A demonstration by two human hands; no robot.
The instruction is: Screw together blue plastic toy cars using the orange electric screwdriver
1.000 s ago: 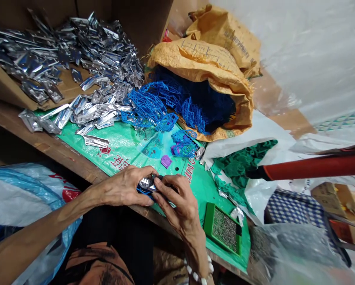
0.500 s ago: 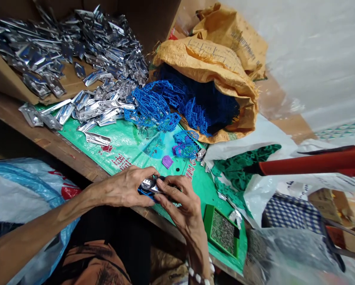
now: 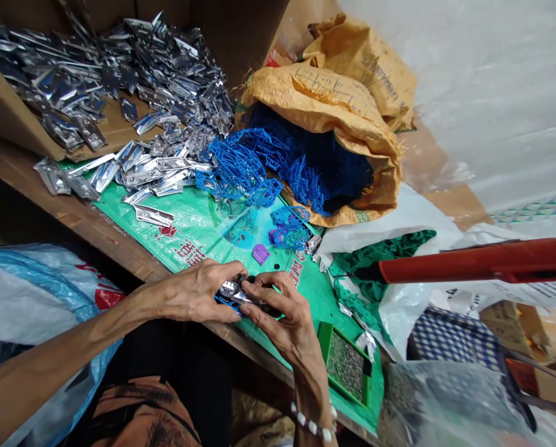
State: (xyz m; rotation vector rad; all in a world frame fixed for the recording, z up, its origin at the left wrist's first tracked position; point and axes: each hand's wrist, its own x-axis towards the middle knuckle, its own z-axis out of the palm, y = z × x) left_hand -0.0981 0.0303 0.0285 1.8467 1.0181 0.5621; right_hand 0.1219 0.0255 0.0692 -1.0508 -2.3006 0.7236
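Observation:
Between both hands, over the table's front edge, is a small black and silver plastic assembly (image 3: 230, 290) with white lettering and a blue part under it. My left hand (image 3: 198, 288) is closed on its left end, thumb above and fingers below. On the right end, the fingers of my right hand (image 3: 285, 310) pinch a silver piece of it; much of that end is hidden by them. Beyond the hands lie a purple plastic piece (image 3: 260, 253) and a small black round part (image 3: 277, 266) on the green sheet (image 3: 203, 217).
Silver plastic parts (image 3: 166, 81) fill a cardboard box and spill out. An orange woven sack (image 3: 324, 87) holds blue plastic frames (image 3: 241, 161). A red tool with a black tip (image 3: 468, 259) juts in from the right. Small screws (image 3: 347, 363) fill a green tray (image 3: 325, 338).
The red tool reaches a little further left in view. Both hands keep their grip on the assembly with barely any movement, and the view has shifted slightly.

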